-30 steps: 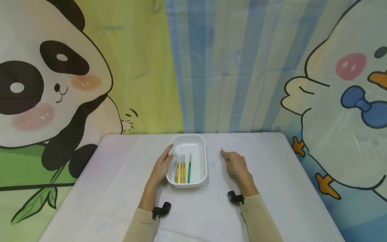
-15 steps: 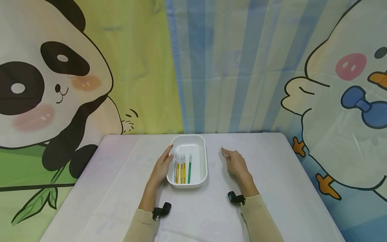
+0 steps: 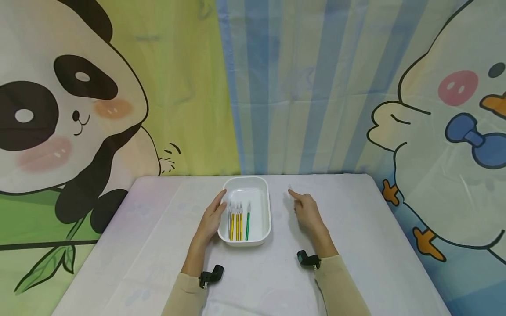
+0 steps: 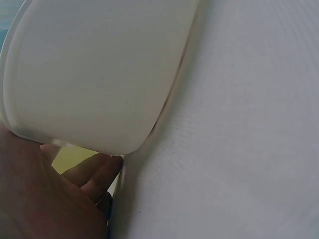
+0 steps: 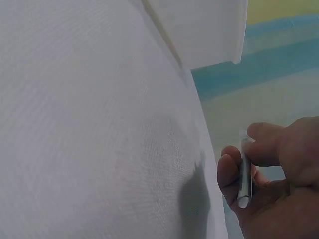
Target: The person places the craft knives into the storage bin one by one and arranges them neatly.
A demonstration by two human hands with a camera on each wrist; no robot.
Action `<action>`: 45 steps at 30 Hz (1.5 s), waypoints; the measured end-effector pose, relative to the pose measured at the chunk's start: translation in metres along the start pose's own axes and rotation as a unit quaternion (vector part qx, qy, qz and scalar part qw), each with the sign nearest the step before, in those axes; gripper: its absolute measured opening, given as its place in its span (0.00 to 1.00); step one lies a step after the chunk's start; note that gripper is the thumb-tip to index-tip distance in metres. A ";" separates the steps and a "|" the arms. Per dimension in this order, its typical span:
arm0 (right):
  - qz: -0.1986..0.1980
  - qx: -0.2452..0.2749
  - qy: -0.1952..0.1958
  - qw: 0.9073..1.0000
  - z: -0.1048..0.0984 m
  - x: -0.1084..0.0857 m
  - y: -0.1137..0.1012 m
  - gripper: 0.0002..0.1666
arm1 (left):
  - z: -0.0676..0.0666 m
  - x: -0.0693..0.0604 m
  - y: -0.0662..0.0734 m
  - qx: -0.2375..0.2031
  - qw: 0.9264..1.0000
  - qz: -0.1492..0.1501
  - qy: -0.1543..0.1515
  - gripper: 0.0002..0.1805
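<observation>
A white tray (image 3: 262,228) stands at the middle of the table, holding several slim pen-like sticks with silver and clear upper ends. Yellow sticks (image 3: 237,226) and a silver one lie at its left, a green stick (image 3: 247,226) apart from them. My left hand (image 3: 211,219) holds the tray's left side, thumb at the rim, other fingers against the outer wall. Right of the tray, my right hand (image 3: 309,213) pinches a silver pen-shaped stick (image 5: 245,177) with a clear tip between thumb and fingers. In the head view the hand hides most of that stick.
A pale cloth covers the table (image 3: 158,245). Behind it hang curtains (image 3: 284,87) with a panda at left and a white bird at right. A small black camera sits on each wrist.
My right hand has turned slightly and shifted a little toward the back, so the silver stick shows less in the head view. The left hand and tray stay in place.
</observation>
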State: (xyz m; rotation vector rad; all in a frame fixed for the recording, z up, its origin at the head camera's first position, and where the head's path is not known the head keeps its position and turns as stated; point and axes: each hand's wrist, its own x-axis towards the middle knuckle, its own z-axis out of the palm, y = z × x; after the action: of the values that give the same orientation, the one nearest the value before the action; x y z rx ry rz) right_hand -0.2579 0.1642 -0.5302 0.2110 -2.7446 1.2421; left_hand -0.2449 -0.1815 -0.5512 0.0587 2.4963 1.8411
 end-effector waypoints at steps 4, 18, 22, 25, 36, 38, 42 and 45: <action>0.005 0.015 0.009 1.000 0.001 0.000 -0.002 0.29 | 0.000 0.000 0.000 0.003 1.000 -0.004 0.001 0.26; 0.049 0.062 0.002 0.997 0.002 -0.002 -0.005 0.26 | 0.000 0.000 0.001 0.003 1.000 -0.002 0.002 0.26; 0.047 0.069 0.004 0.996 0.003 -0.002 -0.005 0.25 | -0.001 0.000 0.000 0.001 1.000 0.000 0.001 0.26; 0.041 0.077 0.006 0.996 0.003 -0.002 -0.005 0.25 | -0.001 0.000 0.000 0.000 1.000 0.003 -0.002 0.26; 0.028 0.119 0.015 0.992 0.004 -0.001 -0.011 0.28 | 0.000 0.001 -0.001 0.004 1.000 0.002 0.002 0.26; 0.027 0.124 0.017 0.992 0.003 -0.001 -0.014 0.28 | 0.000 0.000 -0.001 0.005 1.000 0.000 0.003 0.26; 0.026 0.135 0.023 0.990 0.002 -0.001 -0.019 0.28 | 0.000 0.000 0.000 0.003 1.000 -0.002 0.002 0.27; 0.023 0.146 0.026 0.989 0.001 -0.002 -0.021 0.28 | 0.000 0.000 0.000 0.004 1.000 0.001 0.002 0.26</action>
State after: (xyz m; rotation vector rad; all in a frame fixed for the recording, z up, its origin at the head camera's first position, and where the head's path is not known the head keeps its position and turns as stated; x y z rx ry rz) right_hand -0.2525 0.1498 -0.5164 0.1389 -2.5270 1.6356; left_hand -0.2445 -0.1813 -0.5514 0.0584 2.5087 1.8337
